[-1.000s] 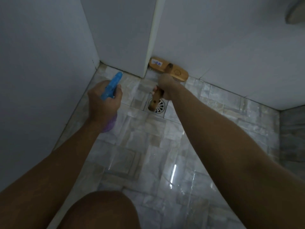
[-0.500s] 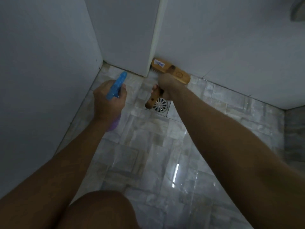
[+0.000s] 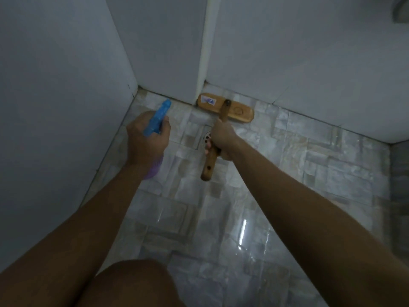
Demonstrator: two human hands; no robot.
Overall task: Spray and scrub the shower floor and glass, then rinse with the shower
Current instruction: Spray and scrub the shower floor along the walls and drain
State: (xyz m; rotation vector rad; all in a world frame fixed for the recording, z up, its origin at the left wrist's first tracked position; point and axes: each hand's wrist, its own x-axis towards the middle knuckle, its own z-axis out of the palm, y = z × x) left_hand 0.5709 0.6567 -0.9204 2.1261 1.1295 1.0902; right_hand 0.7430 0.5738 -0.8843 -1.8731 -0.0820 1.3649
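Observation:
My left hand (image 3: 146, 138) grips a spray bottle (image 3: 156, 120) with a blue trigger head and a purple body, held above the left part of the tiled shower floor (image 3: 254, 196). My right hand (image 3: 221, 136) grips the handle of a wooden scrub brush (image 3: 225, 108). The brush head lies flat on the floor against the base of the far wall, beside the white corner strip (image 3: 204, 45). The handle's free end sticks out below my fist. My right hand covers most of the round metal drain (image 3: 207, 136).
Grey-white walls close in on the left and at the back. The floor looks wet, with a bright reflection (image 3: 242, 232) near the middle. My bare knee (image 3: 132, 284) is at the bottom. A darker tiled step or wall (image 3: 400, 196) borders the right edge.
My right hand has slid back along the brush handle, so more handle shows between my fist and the brush head. The left hand with the bottle has stayed about where it was.

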